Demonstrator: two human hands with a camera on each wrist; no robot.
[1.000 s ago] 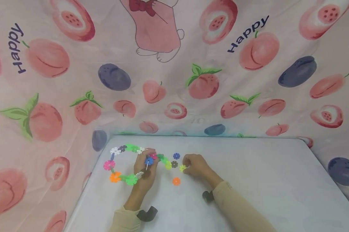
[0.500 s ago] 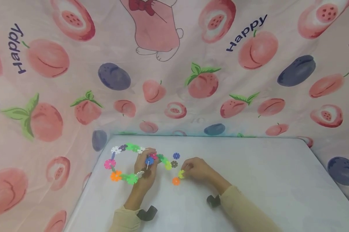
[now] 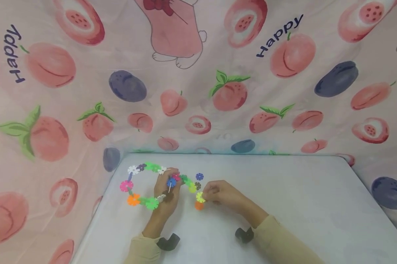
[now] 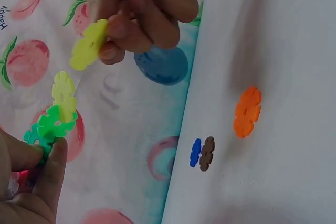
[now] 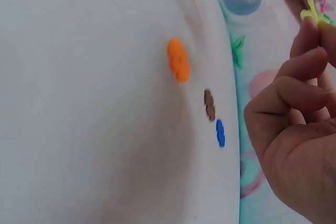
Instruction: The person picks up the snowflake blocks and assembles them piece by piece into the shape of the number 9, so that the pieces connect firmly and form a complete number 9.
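Note:
My left hand point(image 3: 165, 192) holds a long chain of interlocking flower-shaped plastic discs point(image 3: 151, 203), many-coloured, that loops out to the left. Thumb and finger pinch a green disc point(image 4: 56, 123) near the chain's end, seen in the left wrist view. The end piece there is a yellow disc point(image 4: 63, 92). Between thumb and fingertips, my right hand point(image 3: 223, 194) pinches a separate yellow flower disc point(image 4: 88, 45). It sits close to the chain's yellow end, with a small gap between them in the left wrist view. The palm of my left hand is partly hidden by the chain.
Three loose discs lie on the white table point(image 3: 294, 205): orange point(image 4: 248, 111), brown point(image 4: 207, 154) and blue point(image 4: 195, 153). Peach-printed cloth point(image 3: 198, 88) rises behind the table's far edge. A dark band point(image 3: 169, 242) is at each wrist.
With the yellow disc, my right hand has first come down the table towards me, then left, to just above the orange disc in the head view. The left hand has barely shifted.

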